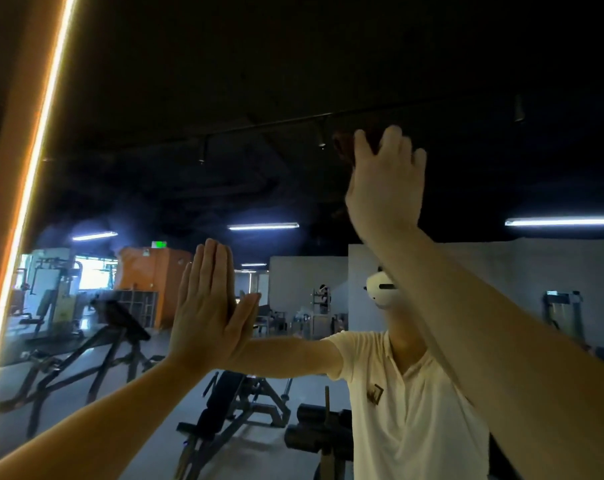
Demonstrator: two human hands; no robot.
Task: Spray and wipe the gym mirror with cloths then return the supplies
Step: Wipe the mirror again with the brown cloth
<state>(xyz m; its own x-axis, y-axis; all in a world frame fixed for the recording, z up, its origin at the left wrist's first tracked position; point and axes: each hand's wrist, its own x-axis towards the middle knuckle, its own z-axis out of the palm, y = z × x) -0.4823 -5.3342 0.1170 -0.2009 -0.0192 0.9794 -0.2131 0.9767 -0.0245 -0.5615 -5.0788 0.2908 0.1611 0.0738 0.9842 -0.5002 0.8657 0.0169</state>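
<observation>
The gym mirror (224, 133) fills the view, dark in its upper half. My left hand (203, 310) lies flat against the glass at mid-height, fingers straight and together. My right hand (385, 183) is raised high on the glass and presses a dark brownish cloth (344, 147) against it with spread fingers. Only a small edge of the cloth shows past my fingers. No spray bottle is in view.
A lit orange LED strip (34, 168) runs along the mirror's left frame. The reflection shows a person in a cream shirt, weight benches (238, 403), gym machines and ceiling tube lights.
</observation>
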